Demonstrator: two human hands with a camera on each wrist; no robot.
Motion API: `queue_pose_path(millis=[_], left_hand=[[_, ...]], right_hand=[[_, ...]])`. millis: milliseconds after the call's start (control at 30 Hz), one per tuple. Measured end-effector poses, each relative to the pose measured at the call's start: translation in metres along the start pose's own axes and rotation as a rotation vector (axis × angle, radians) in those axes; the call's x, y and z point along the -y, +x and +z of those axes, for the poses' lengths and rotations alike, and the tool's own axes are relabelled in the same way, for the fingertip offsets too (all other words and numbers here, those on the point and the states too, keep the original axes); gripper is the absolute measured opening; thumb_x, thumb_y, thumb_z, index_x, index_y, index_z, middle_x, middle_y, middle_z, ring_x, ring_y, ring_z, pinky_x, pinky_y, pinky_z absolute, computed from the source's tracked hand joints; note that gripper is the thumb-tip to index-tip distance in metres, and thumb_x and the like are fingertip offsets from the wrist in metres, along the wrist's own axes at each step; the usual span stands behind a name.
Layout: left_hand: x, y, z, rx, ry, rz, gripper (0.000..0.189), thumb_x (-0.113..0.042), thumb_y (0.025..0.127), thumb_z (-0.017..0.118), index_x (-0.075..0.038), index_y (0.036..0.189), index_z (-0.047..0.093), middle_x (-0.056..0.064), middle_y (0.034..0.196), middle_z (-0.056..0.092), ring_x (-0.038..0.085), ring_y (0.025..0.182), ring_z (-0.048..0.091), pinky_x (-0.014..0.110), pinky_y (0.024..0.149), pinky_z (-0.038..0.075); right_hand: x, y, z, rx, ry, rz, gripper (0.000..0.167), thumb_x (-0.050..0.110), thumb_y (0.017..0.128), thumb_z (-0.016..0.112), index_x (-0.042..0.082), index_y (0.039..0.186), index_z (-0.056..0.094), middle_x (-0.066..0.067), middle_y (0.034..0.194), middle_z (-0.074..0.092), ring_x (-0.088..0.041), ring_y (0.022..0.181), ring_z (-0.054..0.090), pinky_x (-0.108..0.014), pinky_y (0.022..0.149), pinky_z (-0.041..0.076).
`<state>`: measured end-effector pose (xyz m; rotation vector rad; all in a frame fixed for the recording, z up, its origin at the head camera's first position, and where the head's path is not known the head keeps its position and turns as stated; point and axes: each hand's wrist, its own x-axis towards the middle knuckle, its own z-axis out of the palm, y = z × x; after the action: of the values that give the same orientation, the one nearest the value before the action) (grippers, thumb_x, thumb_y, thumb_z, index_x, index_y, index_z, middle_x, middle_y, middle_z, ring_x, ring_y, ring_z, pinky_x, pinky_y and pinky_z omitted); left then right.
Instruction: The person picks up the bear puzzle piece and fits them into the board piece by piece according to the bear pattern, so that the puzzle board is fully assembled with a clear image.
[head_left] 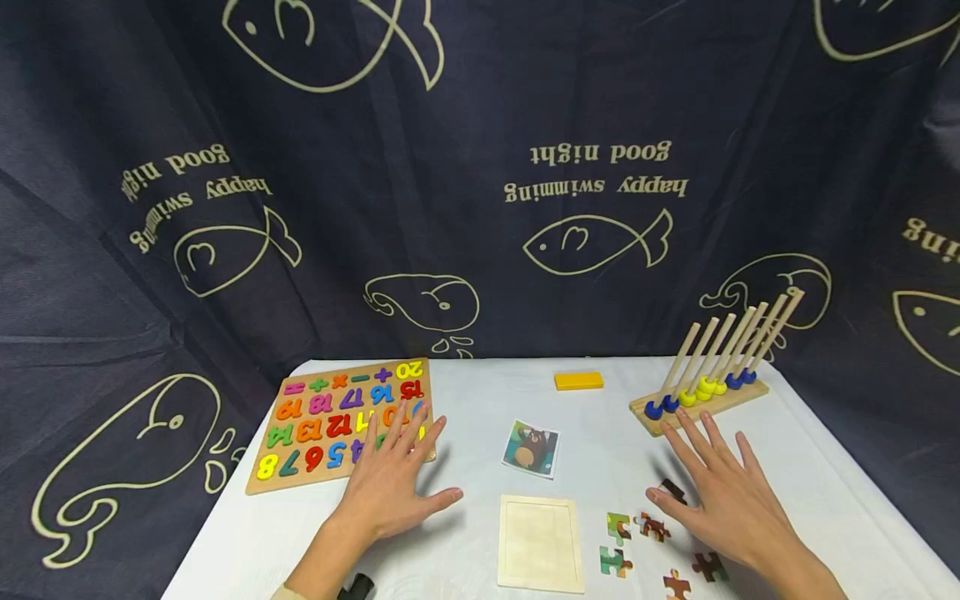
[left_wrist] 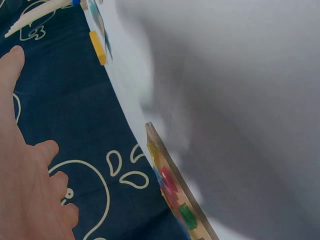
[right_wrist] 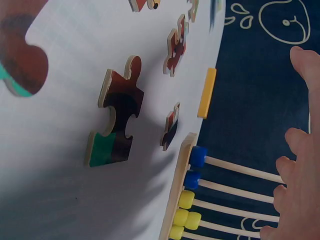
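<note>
My left hand [head_left: 393, 479] hovers with spread fingers, overlapping the near right part of a wooden board [head_left: 315, 477] of coloured numbers and signs. On the other side, my right hand [head_left: 723, 492] is spread wide and holds nothing. Its fingertips overlap the base of a peg stand [head_left: 738, 398] with blue and yellow beads in the head view. Loose jigsaw pieces [head_left: 652, 527] lie around its thumb; the right wrist view shows a brown and green jigsaw piece [right_wrist: 120, 110] flat on the table. Between the hands lies a pale square wooden puzzle tray [head_left: 539, 546].
A bear picture card [head_left: 531, 450] lies beyond the tray. Farther back is a yellow block [head_left: 578, 381] near the table's far edge. A dark patterned curtain [head_left: 480, 208] hangs behind the white table. A small black object [head_left: 357, 587] sits by the left forearm.
</note>
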<state>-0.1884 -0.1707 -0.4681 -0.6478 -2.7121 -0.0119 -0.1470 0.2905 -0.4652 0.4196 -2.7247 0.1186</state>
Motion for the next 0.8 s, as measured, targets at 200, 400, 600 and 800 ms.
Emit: queue_pose_path(millis=[200,400,600,800], left_hand=[[-0.003,-0.003,0.000,0.010,0.011,-0.006,0.098,-0.088,0.074,0.034,-0.031,0.153,0.027,-0.001,0.159,0.009,0.027,0.145,-0.002,0.058,0.111,-0.005],[-0.006,-0.004,-0.002,-0.005,-0.158,0.015,0.094,-0.080,0.078,0.047,-0.026,0.153,0.027,-0.005,0.159,0.013,0.022,0.145,0.008,0.052,0.113,0.011],[-0.014,-0.005,-0.012,-0.005,-0.411,0.031,0.084,-0.067,0.082,0.058,-0.030,0.151,0.029,-0.011,0.155,0.026,0.015,0.141,0.025,0.046,0.109,0.029],[-0.032,-0.009,-0.013,0.113,-0.542,0.012,0.076,-0.066,0.081,0.060,-0.030,0.146,0.040,-0.016,0.147,0.037,0.010,0.134,0.036,0.041,0.105,0.037]], right_hand=[[0.002,-0.002,0.000,0.006,0.015,0.008,0.094,0.069,0.081,0.058,0.022,0.154,0.023,0.000,0.161,0.004,-0.027,0.146,0.001,-0.047,0.109,-0.018],[-0.004,0.000,-0.006,0.006,0.155,0.033,0.071,0.052,0.085,0.067,0.014,0.142,0.049,-0.007,0.155,0.028,-0.037,0.135,0.032,-0.063,0.102,0.027],[-0.011,0.005,-0.004,0.099,0.328,0.089,0.050,0.037,0.087,0.071,0.009,0.128,0.061,-0.013,0.137,0.050,-0.040,0.123,0.044,-0.062,0.094,0.037],[-0.014,0.006,0.007,0.225,0.424,0.134,0.044,0.025,0.083,0.075,0.008,0.122,0.064,-0.005,0.115,0.062,-0.026,0.100,0.061,-0.050,0.083,0.049]])
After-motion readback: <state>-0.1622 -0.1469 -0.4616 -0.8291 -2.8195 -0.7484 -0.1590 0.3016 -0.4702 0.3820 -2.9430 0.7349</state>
